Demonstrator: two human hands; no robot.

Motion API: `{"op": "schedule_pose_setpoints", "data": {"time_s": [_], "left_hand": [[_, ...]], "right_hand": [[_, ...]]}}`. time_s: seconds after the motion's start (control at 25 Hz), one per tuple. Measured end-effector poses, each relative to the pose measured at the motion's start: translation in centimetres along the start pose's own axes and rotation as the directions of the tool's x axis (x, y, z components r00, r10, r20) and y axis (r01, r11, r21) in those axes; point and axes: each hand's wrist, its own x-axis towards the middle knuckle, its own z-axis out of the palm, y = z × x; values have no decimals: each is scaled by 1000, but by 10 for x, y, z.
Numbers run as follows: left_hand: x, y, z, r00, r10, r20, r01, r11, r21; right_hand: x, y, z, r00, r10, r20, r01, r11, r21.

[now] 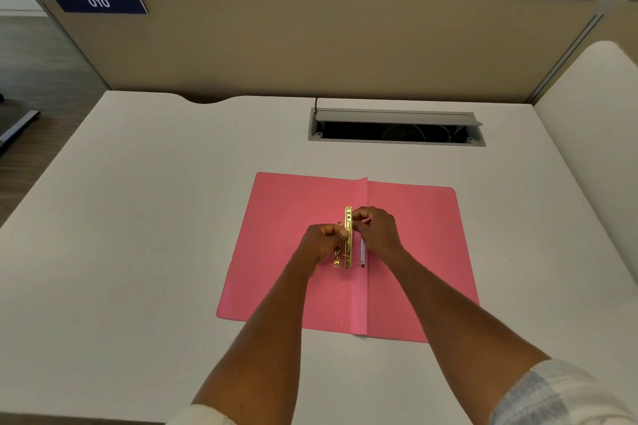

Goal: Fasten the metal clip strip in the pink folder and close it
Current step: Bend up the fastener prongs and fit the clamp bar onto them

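The metal clip strip [348, 238] is a narrow brass-coloured bar with small holes, and it stands along the spine fold of the pink folder [276, 235], near the middle of the open folder. It seems raised on its edge and not yet flat on the paper. Just to its left a second thin brass piece [336, 259] shows below the left hand, probably a prong of the fastener, but it is too small to be sure. A short white strip [363, 252] lies just to the right of the bar, on the fold.

The step in hand seems to be the fastening itself: the bar is being fitted over the prongs, and the folder is fully open, so the closing is not yet begun. The next move probably asks to press the bar down flat, to bend or lock the prongs over it, and then to turn one cover over the other.

The left hand [322, 241] is closed in a pinch, its fingertips touching the left side of the bar at the middle. The right hand [378, 229] is also curled, and pinches the upper part of the bar from the right side. Both hands grip the same strip.

The folder lies flat on a white desk [138, 200], with an open cable tray [397, 129] behind it
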Motion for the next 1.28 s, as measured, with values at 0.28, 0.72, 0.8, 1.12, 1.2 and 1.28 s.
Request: {"op": "schedule_pose_setpoints", "data": {"time_s": [0.28, 0.72, 0.8, 1.12, 1.2, 1.28], "left_hand": [[-3, 3, 4, 999, -3, -36, 5, 999, 42], [-6, 12, 21, 990, -48, -129, 79, 966, 247], [-6, 14, 22, 991, -52, -125, 86, 955, 283], [-6, 23, 34, 990, -38, -138, 97, 885, 456], [-7, 22, 38, 989, -32, -147, 100, 873, 478], [-7, 22, 40, 989, -33, -146, 101, 864, 493]], "right_hand": [[-13, 4, -1, 996, 51, -74, -44, 995, 91], [-37, 24, -3, 981, 190, -43, -190, 982, -5], [-37, 26, -3, 978, 206, -38, -206, 978, -4], [-37, 31, -10, 965, 260, -45, -256, 964, 76], [-38, 33, -13, 966, 257, -42, -253, 964, 80], [-38, 35, -15, 968, 247, -38, -244, 966, 83]]}}
